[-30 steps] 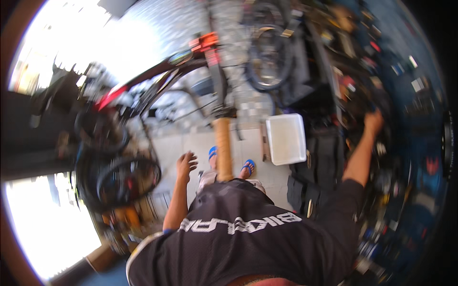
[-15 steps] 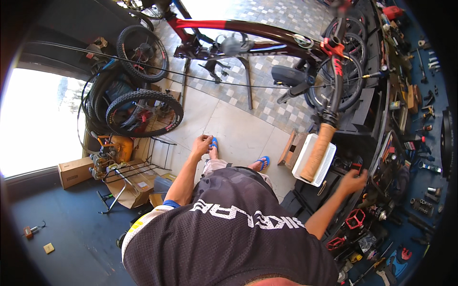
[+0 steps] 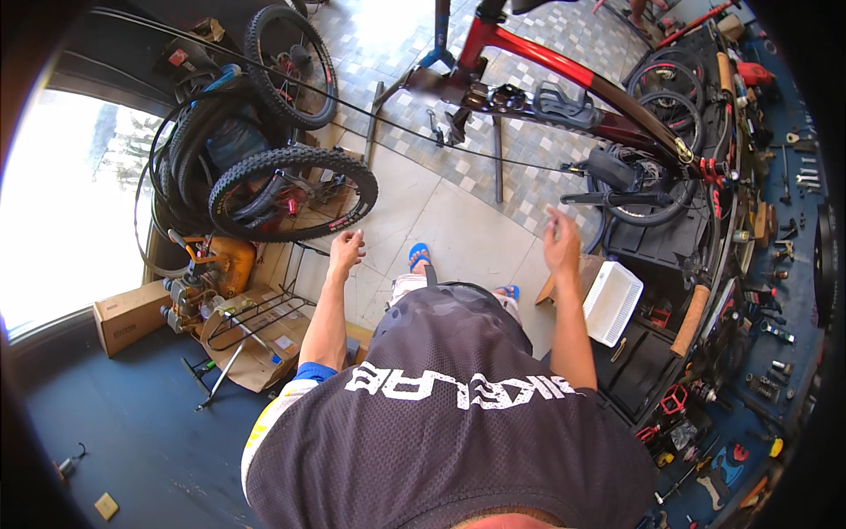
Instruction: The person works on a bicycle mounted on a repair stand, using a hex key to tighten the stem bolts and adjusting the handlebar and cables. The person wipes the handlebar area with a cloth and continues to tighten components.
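Note:
My left hand (image 3: 346,250) hovers over the floor just below a knobby bicycle wheel (image 3: 293,194), its fingers loosely bent and parted, with nothing visible in them. On the other side, my right hand (image 3: 561,242) is raised in front of me with fingers apart and nothing seen in it. It is nearest to a white plastic basket (image 3: 614,300). Beyond both hands hangs a dark red and black bicycle frame (image 3: 564,63). Its handlebar lies along the right-hand bench, with a tan grip (image 3: 690,322) at the near end.
A long thin black cable (image 3: 379,110) crosses the space ahead. Tires (image 3: 181,159), an orange machine (image 3: 231,264) and a cardboard box (image 3: 132,317) stand at left. Tools line the blue panel (image 3: 806,264) at right, and red pedals (image 3: 674,398) lie near the bench.
My right hand has come from the bench at right to in front of me. The handlebar has swung right, away from over the basket. My left hand has shifted slightly left; the view has shifted.

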`<state>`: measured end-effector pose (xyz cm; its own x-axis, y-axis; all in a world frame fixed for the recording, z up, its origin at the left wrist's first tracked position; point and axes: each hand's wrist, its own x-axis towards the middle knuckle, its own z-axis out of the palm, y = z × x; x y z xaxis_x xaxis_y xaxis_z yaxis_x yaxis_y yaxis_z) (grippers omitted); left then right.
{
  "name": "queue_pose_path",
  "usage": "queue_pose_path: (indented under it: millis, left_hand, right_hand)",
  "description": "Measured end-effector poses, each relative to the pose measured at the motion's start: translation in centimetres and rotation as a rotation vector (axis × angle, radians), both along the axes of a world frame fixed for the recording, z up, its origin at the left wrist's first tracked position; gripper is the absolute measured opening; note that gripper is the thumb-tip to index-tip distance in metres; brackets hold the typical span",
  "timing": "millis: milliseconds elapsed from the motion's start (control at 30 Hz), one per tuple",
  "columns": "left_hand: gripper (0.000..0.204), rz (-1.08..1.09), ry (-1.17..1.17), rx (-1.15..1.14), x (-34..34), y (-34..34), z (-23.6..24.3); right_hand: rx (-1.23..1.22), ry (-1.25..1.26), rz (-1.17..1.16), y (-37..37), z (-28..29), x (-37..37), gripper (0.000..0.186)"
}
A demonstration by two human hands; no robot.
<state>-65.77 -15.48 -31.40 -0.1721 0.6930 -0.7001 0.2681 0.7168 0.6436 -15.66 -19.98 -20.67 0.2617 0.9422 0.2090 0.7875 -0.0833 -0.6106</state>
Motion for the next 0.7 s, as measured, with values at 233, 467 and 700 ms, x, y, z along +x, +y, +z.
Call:
queue_pose_path:
  millis: [233,467,700]
  left_hand:
    - [0.044,0.052,-0.107,0.078,-3.6,4.2,0.6]
    - [0.045,-0.061,-0.228,0.406,0.7,12.3,7.4]
    - [0.068,-0.263,-0.217,0.841,12.0,20.5,21.9]
  right_hand:
    - [0.209,-0.250,-0.197,4.8,9.7,4.7,0.032]
    - [0.340,-0.544,-0.345,8.2,16.9,10.3,0.038]
    - [0.377,-0.784,-0.311,14.7,18.0,14.0,0.052]
